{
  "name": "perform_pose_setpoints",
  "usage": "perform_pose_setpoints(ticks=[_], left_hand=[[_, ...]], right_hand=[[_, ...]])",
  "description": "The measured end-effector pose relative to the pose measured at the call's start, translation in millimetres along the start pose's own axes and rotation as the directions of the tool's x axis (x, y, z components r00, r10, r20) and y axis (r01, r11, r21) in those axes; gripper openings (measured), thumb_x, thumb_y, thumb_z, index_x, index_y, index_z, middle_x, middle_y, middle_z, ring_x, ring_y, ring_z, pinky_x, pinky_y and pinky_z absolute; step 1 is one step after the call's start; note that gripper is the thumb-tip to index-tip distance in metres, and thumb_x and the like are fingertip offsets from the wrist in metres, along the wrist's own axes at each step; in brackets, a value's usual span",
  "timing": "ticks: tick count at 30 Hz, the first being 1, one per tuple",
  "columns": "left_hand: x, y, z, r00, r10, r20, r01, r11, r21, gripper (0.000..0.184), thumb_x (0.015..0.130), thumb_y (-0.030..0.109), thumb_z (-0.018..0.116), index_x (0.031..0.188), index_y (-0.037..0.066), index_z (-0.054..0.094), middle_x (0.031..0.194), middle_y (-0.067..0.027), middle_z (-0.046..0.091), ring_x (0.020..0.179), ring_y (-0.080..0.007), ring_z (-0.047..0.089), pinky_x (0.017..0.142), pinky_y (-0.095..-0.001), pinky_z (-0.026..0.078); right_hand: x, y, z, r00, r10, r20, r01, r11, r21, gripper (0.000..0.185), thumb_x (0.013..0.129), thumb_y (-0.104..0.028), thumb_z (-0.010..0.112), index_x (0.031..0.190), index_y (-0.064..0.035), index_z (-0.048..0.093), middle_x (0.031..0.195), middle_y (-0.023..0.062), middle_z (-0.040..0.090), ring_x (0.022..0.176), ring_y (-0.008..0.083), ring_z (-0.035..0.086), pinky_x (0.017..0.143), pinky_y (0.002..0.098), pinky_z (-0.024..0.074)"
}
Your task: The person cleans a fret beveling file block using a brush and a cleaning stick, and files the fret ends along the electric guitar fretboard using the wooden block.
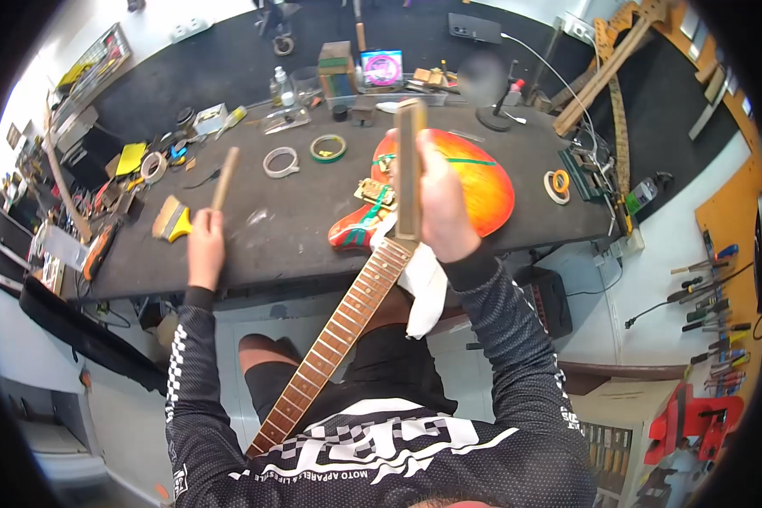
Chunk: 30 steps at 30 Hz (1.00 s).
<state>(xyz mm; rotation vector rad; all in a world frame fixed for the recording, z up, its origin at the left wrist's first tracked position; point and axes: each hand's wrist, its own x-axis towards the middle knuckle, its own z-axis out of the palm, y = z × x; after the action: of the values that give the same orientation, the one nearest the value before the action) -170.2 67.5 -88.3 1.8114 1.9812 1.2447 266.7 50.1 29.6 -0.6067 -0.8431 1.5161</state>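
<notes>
My left hand (pixel 206 245) is closed round the lower end of a pale wooden stick (pixel 226 176) above the left side of the bench. A paintbrush (pixel 173 219) with a yellow handle lies right beside these fingers; whether they touch it I cannot tell. My right hand (pixel 444 203) grips a long, narrow block (pixel 408 173) with a dark face and pale edges. Its lower end is at the top of a guitar's fretted neck (pixel 334 339), which slants down over my lap. Behind that hand lies the orange-red guitar body (pixel 483 190), with green tape on it. A white cloth (pixel 425 292) hangs under the neck.
Tape rolls (pixel 280 162) lie mid-bench (pixel 254 245), with more tape (pixel 557 186) at the right. A lamp-like stand (pixel 494 118), boxes (pixel 337 68) and bottles (pixel 282 87) line the back. Tools clutter the left end, including an orange-handled cutter (pixel 102 248). Screwdrivers (pixel 720 305) hang at right.
</notes>
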Motion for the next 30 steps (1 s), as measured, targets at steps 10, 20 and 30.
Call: perform_pose_setpoints(ticks=[10,20,30], left_hand=[[-17,240,84,0.654,0.322,0.684,0.667,0.18,-0.723,0.065,0.121,0.057,0.036,0.161,0.006,0.045,0.12,-0.0138,0.072,0.096,-0.0224,0.074,0.082,-0.0333,0.06],[-23,203,85,0.721,0.191,0.666,0.68,-0.008,-0.733,0.05,0.122,0.043,0.042,0.157,0.009,0.05,0.107,-0.0079,0.062,0.096,-0.021,0.063,0.088,-0.0391,0.054],[-45,170,35,0.754,0.23,0.616,0.618,0.072,-0.783,0.055,0.12,0.039,0.05,0.166,0.016,0.033,0.142,-0.0222,0.064,0.123,-0.0376,0.074,0.094,-0.05,0.063]], right_hand=[[98,28,-3,0.935,0.052,0.349,-0.076,0.996,0.053,0.037,0.121,-0.031,0.051,0.143,-0.0036,0.06,0.128,0.0096,0.067,0.118,0.0182,0.067,0.1,0.0393,0.0551],[232,-73,-297,0.959,-0.09,0.267,0.188,-0.503,-0.844,0.032,0.097,-0.013,0.062,0.123,0.0021,0.071,0.13,0.031,0.069,0.126,0.049,0.065,0.11,0.057,0.0535],[261,-90,-349,0.966,0.224,-0.13,-0.051,-0.325,-0.944,0.039,0.089,-0.017,0.083,0.123,-0.0051,0.069,0.11,0.012,0.075,0.097,0.028,0.072,0.081,0.0407,0.0572]])
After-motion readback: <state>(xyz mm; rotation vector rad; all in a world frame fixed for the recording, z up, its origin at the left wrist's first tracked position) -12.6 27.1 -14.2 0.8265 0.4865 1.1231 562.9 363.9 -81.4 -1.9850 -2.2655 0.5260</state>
